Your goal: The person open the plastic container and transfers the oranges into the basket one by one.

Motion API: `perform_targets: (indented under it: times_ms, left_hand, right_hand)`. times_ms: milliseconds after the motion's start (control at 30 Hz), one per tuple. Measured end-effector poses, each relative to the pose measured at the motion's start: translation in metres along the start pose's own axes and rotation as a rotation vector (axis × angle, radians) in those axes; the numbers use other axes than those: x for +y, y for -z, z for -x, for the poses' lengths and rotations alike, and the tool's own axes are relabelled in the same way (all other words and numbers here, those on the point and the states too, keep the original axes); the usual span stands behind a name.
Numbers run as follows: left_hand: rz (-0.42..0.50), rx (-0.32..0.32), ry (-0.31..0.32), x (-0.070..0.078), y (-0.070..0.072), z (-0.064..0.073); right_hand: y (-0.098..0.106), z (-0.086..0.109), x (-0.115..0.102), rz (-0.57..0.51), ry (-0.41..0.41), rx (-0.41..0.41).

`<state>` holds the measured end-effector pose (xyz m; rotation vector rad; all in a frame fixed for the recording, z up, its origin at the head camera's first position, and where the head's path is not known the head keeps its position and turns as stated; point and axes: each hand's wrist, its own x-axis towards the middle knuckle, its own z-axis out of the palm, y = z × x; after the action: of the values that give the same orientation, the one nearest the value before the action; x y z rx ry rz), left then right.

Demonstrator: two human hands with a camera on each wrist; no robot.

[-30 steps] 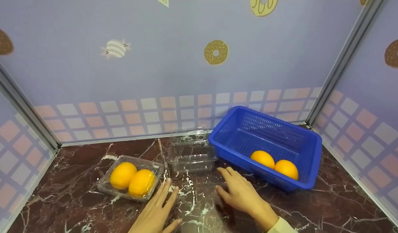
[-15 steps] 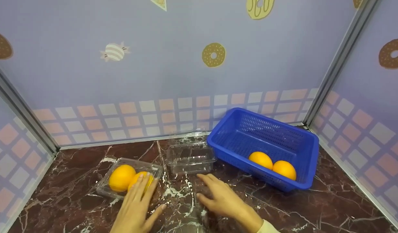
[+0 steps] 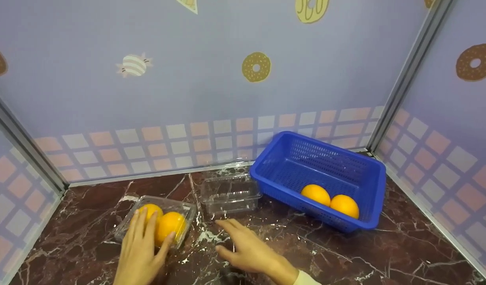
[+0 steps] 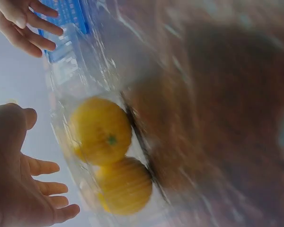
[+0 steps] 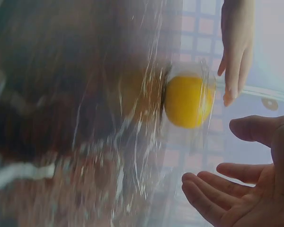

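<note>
Two oranges (image 3: 171, 226) lie side by side in a clear plastic box (image 3: 178, 202) at the left of the counter. My left hand (image 3: 140, 253) is over the box's near left part, its straight fingers covering part of one orange in the head view. From the left wrist view, a gap shows between that hand and the box. My right hand (image 3: 246, 250) hovers to the right of the box, thumb and fingers spread, holding nothing. Behind it stands a second clear plastic box (image 3: 231, 198), with no fruit seen in it.
At the back right, a blue plastic basket (image 3: 294, 197) holds two more oranges (image 3: 344, 206) against its near wall. Its left corner is close to the second box. Patterned wall panels (image 3: 195, 87) border the dark marbled counter (image 3: 329, 261) at the back and sides.
Both hands have moved left. My left hand has gone from the right of the box with oranges to over its left part; my right hand has left the basket's side.
</note>
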<state>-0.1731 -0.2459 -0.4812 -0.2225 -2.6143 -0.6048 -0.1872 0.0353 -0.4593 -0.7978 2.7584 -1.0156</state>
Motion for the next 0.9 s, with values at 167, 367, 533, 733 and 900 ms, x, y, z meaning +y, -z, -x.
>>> perform_targets:
  times_ms: [167, 367, 533, 733, 900]
  left_hand:
    - [-0.002, -0.024, 0.051, -0.012, -0.001, 0.003]
    - [0.013, -0.134, 0.120, -0.025, 0.007, -0.003]
    - [0.019, -0.208, 0.212, -0.038, 0.014, -0.010]
    - [0.004, -0.293, 0.310, -0.048, 0.021, -0.013]
    - [0.006, -0.387, 0.368, -0.048, 0.021, -0.016]
  right_hand:
    - [-0.010, -0.004, -0.009, -0.020, -0.001, 0.011]
    - [-0.018, -0.009, -0.017, -0.043, 0.000, 0.002]
    - [-0.027, -0.011, -0.026, -0.067, -0.025, -0.032]
    - [-0.038, -0.011, -0.036, -0.133, -0.050, -0.072]
    - [-0.045, -0.013, -0.041, -0.205, -0.058, -0.100]
